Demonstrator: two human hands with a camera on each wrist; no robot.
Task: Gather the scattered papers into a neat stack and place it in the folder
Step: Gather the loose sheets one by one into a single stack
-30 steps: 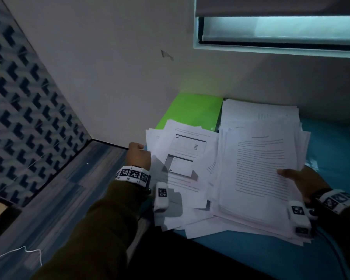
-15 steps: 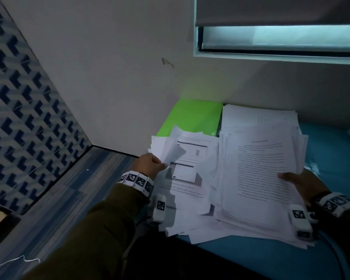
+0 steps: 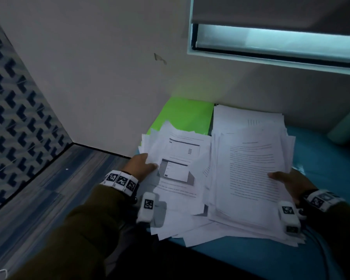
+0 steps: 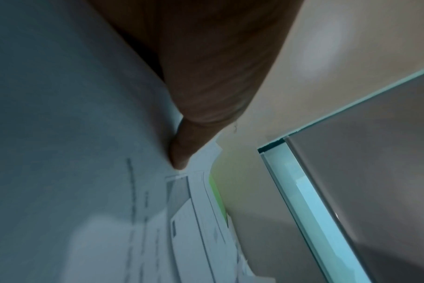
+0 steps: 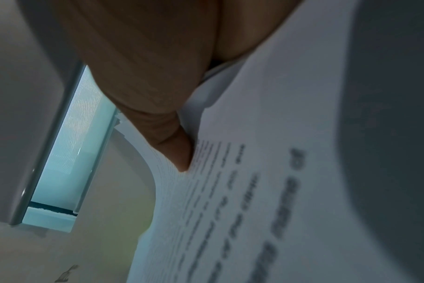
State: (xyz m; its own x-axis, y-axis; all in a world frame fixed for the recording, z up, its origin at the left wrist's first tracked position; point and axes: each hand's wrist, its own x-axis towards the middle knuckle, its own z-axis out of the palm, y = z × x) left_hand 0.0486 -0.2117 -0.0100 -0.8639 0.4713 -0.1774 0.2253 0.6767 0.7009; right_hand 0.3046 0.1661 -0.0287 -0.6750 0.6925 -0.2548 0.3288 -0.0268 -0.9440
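Since a second ago the left hand (image 3: 138,165) has slid onto the loose papers (image 3: 178,170) just before the green folder (image 3: 185,115), thumb pinching their edge, while the right hand (image 3: 289,182) grips the thicker, floppy, slippery stack (image 3: 251,174) beside it, best squeezed from both sides.

Two hands are in view: the left hand (image 3: 140,165) and the right hand (image 3: 289,183). Between them lie two loose heaps of papers (image 3: 249,178), too many sheets to count. Beyond the left hand lies one green folder (image 3: 185,116).
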